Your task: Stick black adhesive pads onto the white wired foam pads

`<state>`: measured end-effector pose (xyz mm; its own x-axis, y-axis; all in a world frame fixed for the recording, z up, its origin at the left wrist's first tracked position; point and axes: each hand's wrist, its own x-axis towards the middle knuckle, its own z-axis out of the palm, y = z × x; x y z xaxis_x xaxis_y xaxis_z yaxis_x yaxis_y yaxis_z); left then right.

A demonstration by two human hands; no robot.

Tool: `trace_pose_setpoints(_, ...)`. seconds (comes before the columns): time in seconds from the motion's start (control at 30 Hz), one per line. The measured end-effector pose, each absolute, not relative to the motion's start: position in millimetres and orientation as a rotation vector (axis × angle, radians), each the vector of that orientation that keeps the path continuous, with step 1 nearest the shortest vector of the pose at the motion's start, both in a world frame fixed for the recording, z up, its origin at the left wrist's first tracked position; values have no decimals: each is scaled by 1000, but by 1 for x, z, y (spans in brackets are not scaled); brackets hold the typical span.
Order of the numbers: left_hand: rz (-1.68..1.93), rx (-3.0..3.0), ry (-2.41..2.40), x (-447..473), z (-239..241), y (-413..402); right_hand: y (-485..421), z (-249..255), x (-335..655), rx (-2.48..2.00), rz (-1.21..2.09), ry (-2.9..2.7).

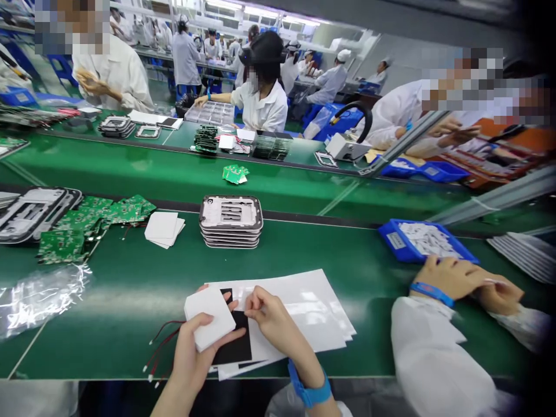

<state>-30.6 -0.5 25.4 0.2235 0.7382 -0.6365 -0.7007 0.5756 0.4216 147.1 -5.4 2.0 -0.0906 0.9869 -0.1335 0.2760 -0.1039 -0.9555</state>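
Observation:
A stack of white square panels [209, 317] rests in my left hand [193, 353], thumb on top and fingers spread around the underside. Thin red and black wires [163, 350] with small white connectors trail from its left side. My right hand [268, 315] is just right of the stack, thumb and fingertips pinched together; whatever they hold, if anything, is too small to make out. Beneath both hands lie a black sheet [243, 341] and several glossy white sheets [304, 307]. A blue band [309, 389] circles my right wrist.
Stacked white frames [231, 223] stand ahead, with loose white squares [164, 229] and green circuit boards [69, 234] to the left. Clear plastic film [43, 298] lies at left. A co-worker's hands [460, 281] work at right beside a blue bin [397, 240] of small white parts.

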Motion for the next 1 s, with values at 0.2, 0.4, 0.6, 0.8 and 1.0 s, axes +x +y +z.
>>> trace_pose_setpoints(0.2, 966, 76, 862, -33, 26, 0, -8, -5, 152, -1401, 1323, -1340)
trace_pose_setpoints(0.4, 958, 99, 899, -30, 27, 2, -6, -4, 153, -1386, 1319, -1283)
trace_pose_setpoints(0.6, 949, 136, 922, -31, 28, 1, -1, -5, 170, -1349, 1104, -932)
trace_pose_setpoints(0.8, 853, 235, 613, -41, 21, -8, -23, 16, 185, -1289, 1131, -819)
trace_pose_setpoints(1.0, 760, 370, 389, -28, 37, -26, -47, 65, 167, -1350, 1139, -921)
